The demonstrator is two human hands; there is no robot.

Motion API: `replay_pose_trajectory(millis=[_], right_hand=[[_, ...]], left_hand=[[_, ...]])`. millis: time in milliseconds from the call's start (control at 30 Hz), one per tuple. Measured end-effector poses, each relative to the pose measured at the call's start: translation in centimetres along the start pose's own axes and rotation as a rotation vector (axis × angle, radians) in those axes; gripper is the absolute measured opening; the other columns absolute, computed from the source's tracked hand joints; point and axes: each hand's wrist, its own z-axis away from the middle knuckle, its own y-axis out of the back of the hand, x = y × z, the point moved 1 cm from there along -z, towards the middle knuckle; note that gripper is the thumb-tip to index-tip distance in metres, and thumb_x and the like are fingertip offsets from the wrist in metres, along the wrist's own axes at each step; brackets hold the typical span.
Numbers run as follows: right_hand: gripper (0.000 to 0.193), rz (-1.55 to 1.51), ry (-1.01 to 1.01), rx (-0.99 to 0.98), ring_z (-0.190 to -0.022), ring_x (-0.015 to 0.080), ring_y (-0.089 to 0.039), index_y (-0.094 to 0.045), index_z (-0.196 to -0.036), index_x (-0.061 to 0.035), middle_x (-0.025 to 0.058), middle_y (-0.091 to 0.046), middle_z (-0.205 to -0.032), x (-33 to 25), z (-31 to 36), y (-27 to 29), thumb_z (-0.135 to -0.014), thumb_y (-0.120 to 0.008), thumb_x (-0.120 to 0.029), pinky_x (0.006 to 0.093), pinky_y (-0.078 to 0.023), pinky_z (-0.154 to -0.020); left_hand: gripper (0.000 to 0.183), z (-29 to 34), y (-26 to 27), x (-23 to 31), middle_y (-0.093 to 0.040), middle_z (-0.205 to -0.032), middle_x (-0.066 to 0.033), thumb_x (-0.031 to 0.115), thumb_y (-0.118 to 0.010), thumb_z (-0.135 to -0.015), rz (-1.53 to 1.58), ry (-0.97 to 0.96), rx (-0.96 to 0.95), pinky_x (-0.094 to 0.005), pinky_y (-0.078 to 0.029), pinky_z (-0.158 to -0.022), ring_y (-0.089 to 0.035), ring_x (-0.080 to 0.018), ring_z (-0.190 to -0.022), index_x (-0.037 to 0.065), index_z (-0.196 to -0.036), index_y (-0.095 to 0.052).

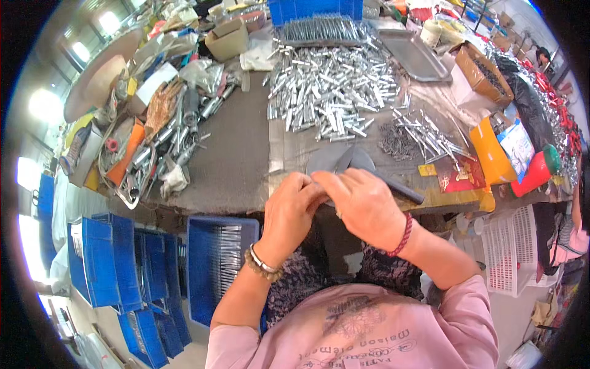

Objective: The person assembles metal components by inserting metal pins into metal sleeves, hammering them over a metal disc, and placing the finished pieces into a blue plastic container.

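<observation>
A cluttered workshop surrounds a dark-topped bench (236,141), with bright lamps at the left and stacked blue crates (101,264) beside the person's seat. At the bench's front edge the person's hands meet, fingertips drawn together: the left hand (290,209) and the right hand (364,200) both have bent fingers, but whether anything is pinched between them cannot be told.

Just beyond the fingers lies a grey round plate (318,160), partly covered by the right hand. A dark bar (402,189) slants from behind that hand toward the front edge at the right, its long axis running away from the left hand; the right is clearly nearer. Whether it touches the bar is hidden.

Straight ahead, past the plate, spreads a broad pile of silver metal pieces (332,92), lying at mixed angles. To its right are a small heap of dark parts (395,141) and loose silver rods (433,136). Below the bench, left of the left forearm, a blue bin (201,270) holds long silver pieces in a row.
</observation>
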Motion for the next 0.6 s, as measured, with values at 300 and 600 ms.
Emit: replay_pose_trajectory(millis=[300,600], right_hand=[[0.049,-0.001,-0.027,-0.094,-0.088,0.0352,-0.066,-0.055,-0.132,-0.0020,0.0130,-0.066,-0.090,-1.1,-0.6,0.4,-0.084,-0.064,0.002,0.0469,-0.053,-0.082],[0.047,0.012,-0.114,-0.085,-0.088,0.0378,-0.066,-0.055,-0.129,-0.0052,0.0158,-0.066,-0.089,-0.3,-1.5,-0.1,-0.083,-0.065,0.002,0.0499,-0.053,-0.079]], left_hand=[[0.020,0.5,0.4,0.2,-0.062,-0.093,-0.0082,0.004,-0.081,-0.086,0.021,0.023,-0.006,-0.0426,-0.054,-0.073,-0.066,-0.0320,-0.086,0.009,-0.106,-0.076],[0.013,0.1,-0.1,-0.1,-0.063,-0.090,-0.0072,0.006,-0.082,-0.085,0.005,0.040,0.011,-0.0426,-0.054,-0.072,-0.066,-0.0308,-0.084,0.008,-0.097,-0.077]])
